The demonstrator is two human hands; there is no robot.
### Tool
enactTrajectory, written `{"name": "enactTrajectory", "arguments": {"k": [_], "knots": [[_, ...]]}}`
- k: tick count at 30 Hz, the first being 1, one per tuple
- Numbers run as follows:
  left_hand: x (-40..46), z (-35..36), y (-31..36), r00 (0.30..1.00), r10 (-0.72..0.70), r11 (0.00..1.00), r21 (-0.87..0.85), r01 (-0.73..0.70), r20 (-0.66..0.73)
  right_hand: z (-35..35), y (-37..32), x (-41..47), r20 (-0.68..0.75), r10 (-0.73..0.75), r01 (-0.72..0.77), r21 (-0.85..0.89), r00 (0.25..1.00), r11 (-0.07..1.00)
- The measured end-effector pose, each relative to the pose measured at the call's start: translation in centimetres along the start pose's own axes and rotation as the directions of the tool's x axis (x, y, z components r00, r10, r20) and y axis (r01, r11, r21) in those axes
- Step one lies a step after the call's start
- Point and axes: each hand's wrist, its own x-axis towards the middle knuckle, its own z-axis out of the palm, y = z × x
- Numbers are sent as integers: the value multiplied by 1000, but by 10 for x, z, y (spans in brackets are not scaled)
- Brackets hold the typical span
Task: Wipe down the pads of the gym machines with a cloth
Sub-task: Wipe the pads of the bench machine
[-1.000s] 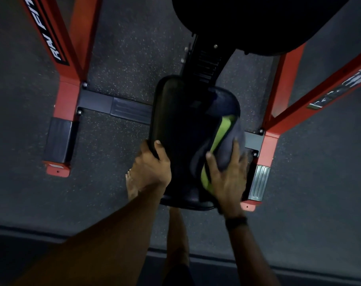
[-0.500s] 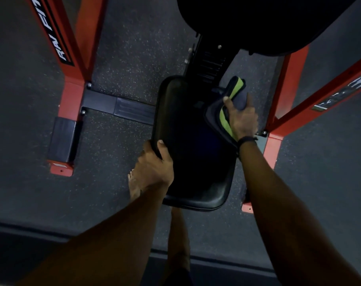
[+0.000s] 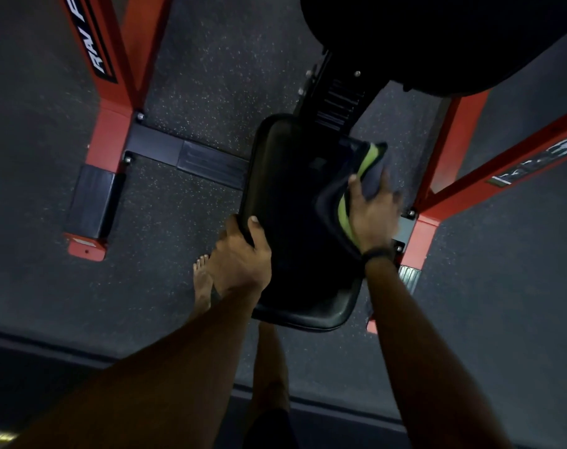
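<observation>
Wiping seat pad (image 3: 295, 222), right side.
R hand (image 3: 371, 215) presses cloth (image 3: 366, 163) flat; L hand (image 3: 240, 257) grips pad's left edge. Next, prob: sweep cloth across.

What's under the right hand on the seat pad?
The cloth, dark with a green stripe, pressed on the seat pad by the right hand. The pad surface beneath is hidden.
</observation>
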Motion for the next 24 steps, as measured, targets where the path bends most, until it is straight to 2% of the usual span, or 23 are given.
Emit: {"name": "enactTrajectory", "arguments": {"k": [3, 5, 8, 10, 14, 19, 24], "knots": [[-2, 0, -1, 1000, 9, 1000, -1, -9, -8, 4, -18, 71, 28, 25, -26, 17, 999, 1000], [-1, 0, 0, 1000, 8, 1000, 6, -8, -6, 6, -20, 87, 46, 39, -41, 48, 998, 998], [-2, -1, 1, 1000, -6, 1000, 18, 6, 10, 1, -3, 43, 40, -54, 53, 29, 998, 998], [-3, -3, 2, 999, -17, 1000, 3, 17, 31, -5, 19, -8, 5, -112, 112, 76, 994, 991], [-2, -9, 5, 996, -35, 999, 11, 35, 87, -19, 37, -64, 78, -85, 72, 165, 993, 984], [-2, -19, 8, 991, -11, 994, 112, -4, 134, -10, 1, 17, 17, -50, 49, 90, 999, 995], [-2, -21, 11, 992, -33, 984, 177, 11, 124, -4, -45, 89, 105, -73, 77, -33, 992, 996]]}}
